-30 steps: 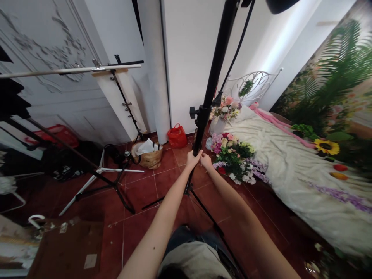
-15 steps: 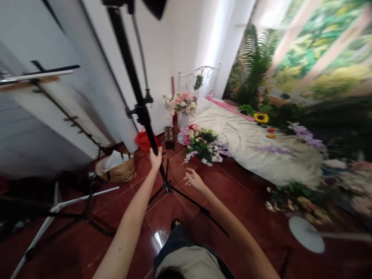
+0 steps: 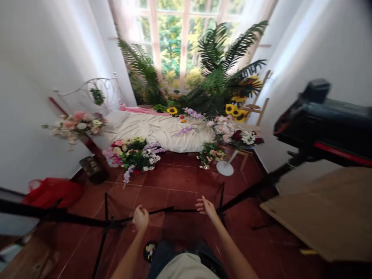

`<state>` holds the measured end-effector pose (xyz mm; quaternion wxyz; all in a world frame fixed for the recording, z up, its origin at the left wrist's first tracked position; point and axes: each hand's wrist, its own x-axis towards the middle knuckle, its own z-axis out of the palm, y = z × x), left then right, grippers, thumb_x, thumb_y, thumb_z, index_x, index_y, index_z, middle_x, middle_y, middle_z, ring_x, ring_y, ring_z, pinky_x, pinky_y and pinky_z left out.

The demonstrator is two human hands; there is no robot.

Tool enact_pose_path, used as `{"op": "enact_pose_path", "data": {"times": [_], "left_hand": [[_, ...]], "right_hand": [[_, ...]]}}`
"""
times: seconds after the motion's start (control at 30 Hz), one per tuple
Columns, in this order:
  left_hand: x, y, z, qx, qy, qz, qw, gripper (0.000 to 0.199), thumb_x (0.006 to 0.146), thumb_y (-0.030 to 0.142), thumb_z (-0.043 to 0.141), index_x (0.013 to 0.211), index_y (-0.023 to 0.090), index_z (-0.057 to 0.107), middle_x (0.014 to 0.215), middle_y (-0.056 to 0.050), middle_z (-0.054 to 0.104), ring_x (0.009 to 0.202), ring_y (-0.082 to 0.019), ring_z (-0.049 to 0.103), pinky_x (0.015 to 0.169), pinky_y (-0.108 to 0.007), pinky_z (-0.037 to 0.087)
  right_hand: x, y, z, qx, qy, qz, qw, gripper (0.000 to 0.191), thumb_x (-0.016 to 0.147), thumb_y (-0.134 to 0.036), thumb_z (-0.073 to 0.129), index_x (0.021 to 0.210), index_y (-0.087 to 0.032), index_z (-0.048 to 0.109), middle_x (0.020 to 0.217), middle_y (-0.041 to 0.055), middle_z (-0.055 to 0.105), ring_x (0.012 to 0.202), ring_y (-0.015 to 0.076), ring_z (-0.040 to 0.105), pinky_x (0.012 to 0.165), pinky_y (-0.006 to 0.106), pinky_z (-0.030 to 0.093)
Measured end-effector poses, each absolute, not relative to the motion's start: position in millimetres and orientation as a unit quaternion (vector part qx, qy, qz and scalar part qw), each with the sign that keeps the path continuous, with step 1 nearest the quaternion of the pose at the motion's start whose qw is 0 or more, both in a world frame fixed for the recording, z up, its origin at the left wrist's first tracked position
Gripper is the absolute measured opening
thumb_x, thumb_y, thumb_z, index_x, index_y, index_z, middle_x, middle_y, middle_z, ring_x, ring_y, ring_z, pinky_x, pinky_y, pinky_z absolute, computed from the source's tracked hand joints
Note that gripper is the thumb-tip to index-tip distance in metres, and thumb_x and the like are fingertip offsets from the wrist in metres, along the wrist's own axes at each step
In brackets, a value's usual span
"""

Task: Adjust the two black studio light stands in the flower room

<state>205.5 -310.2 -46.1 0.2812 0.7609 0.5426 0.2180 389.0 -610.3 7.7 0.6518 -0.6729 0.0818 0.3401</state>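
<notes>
We stand on a floor of glossy red-brown tiles (image 3: 178,177), both bare hands low in front of us. Our left hand (image 3: 141,217) has its grip half curled, near the spread legs of a slim black metal tripod stand (image 3: 81,220), whose pole runs off to the left; we cannot tell whether the fingers touch a leg or hold anything. Our right hand (image 3: 207,206) has its grip open and empty, fingers apart, just beside a second black metal tripod stand (image 3: 251,190), whose pole slants to the far right towards a bulky black box-shaped head with a red stripe (image 3: 334,131). A flat tan panel (image 3: 325,213) lies at the near right, and a bright red soft bag (image 3: 55,193) sits at the left. On the far side we see a bed with a rumpled cream cover (image 3: 154,124), a mixed bouquet of pink, cream and white flowers (image 3: 130,153) on the floor before it, and dark green palm fronds (image 3: 216,73) beyond.
</notes>
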Motion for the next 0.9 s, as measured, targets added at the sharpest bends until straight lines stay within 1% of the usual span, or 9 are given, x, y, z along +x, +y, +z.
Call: {"op": "enact_pose_path", "data": {"times": [0.07,0.17,0.27,0.37,0.5,0.6,0.67,0.73,0.9], "left_hand": [[256.7,-371.9,-50.2,0.794,0.446,0.172,0.377,0.019,0.073,0.020,0.046,0.090,0.023,0.055,0.091,-0.005,0.065,0.091,-0.024,0.063,0.082,-0.037,0.046],[335.7,-460.0,-35.6,0.809,0.304,0.104,0.492,0.018,0.077,0.020,0.046,0.093,0.024,0.053,0.090,-0.002,0.066,0.089,-0.019,0.063,0.084,-0.034,0.047],[406.2,-539.8,-3.7,0.799,0.145,0.081,0.577,0.017,0.080,0.026,0.049,0.095,0.021,0.053,0.091,-0.004,0.065,0.089,-0.017,0.062,0.083,-0.032,0.047],[459.9,-609.5,37.2,0.774,-0.005,0.093,0.626,0.021,0.082,0.032,0.051,0.097,0.018,0.055,0.094,-0.006,0.064,0.090,-0.016,0.061,0.086,-0.034,0.046],[504.5,-684.8,88.4,0.740,-0.133,0.123,0.647,0.033,0.081,0.038,0.056,0.107,0.018,0.054,0.107,-0.010,0.061,0.099,-0.016,0.058,0.092,-0.035,0.042],[523.0,-724.0,108.4,0.748,-0.164,0.103,0.635,0.039,0.078,0.042,0.059,0.108,0.018,0.052,0.099,-0.008,0.062,0.091,-0.018,0.059,0.085,-0.033,0.045],[530.3,-739.8,110.2,0.764,-0.141,0.085,0.624,0.037,0.079,0.045,0.058,0.103,0.017,0.052,0.086,-0.005,0.061,0.078,-0.017,0.059,0.076,-0.032,0.046],[534.8,-747.9,105.7,0.775,-0.117,0.089,0.614,0.034,0.080,0.045,0.056,0.100,0.018,0.052,0.081,-0.004,0.060,0.072,-0.016,0.058,0.072,-0.030,0.045],[538.5,-750.2,93.4,0.762,-0.133,0.110,0.624,0.032,0.082,0.043,0.054,0.102,0.019,0.050,0.087,-0.005,0.059,0.076,-0.015,0.056,0.074,-0.028,0.044]], "right_hand": [[404.1,-655.0,14.6,-0.652,0.124,0.307,0.682,0.045,0.082,-0.062,0.043,0.082,-0.020,0.060,0.075,0.0088,0.070,0.053,0.0136,0.064,0.042,0.021,0.047],[423.2,-713.3,31.3,-0.593,0.162,0.263,0.743,0.047,0.084,-0.062,0.037,0.082,-0.021,0.060,0.080,0.0097,0.070,0.056,0.0148,0.064,0.042,0.023,0.046],[439.4,-763.5,51.1,-0.513,0.163,0.232,0.810,0.039,0.088,-0.052,0.035,0.080,-0.022,0.059,0.078,0.0075,0.068,0.054,0.0141,0.060,0.043,0.023,0.044],[454.3,-805.6,69.2,-0.428,0.126,0.205,0.871,0.029,0.089,-0.039,0.037,0.080,-0.024,0.060,0.071,0.0027,0.064,0.053,0.0118,0.054,0.044,0.021,0.041],[471.1,-842.4,89.8,-0.347,0.102,0.194,0.912,0.031,0.091,-0.037,0.036,0.080,-0.023,0.062,0.059,-0.0012,0.055,0.048,0.0089,0.047,0.046,0.017,0.040],[478.6,-854.6,101.3,-0.371,0.107,0.198,0.901,0.035,0.091,-0.041,0.037,0.075,-0.020,0.061,0.053,-0.0023,0.051,0.045,0.0081,0.044,0.046,0.016,0.039],[480.7,-857.2,106.1,-0.398,0.117,0.205,0.887,0.035,0.091,-0.039,0.037,0.074,-0.019,0.060,0.050,-0.0029,0.050,0.044,0.0078,0.042,0.046,0.016,0.038],[481.4,-857.2,108.9,-0.407,0.126,0.202,0.882,0.034,0.092,-0.036,0.037,0.074,-0.018,0.059,0.049,-0.0033,0.049,0.042,0.0075,0.040,0.045,0.016,0.038],[483.4,-855.9,111.1,-0.401,0.151,0.171,0.887,0.032,0.092,-0.030,0.035,0.071,-0.018,0.056,0.052,-0.0016,0.052,0.042,0.0081,0.042,0.043,0.016,0.038]]}}
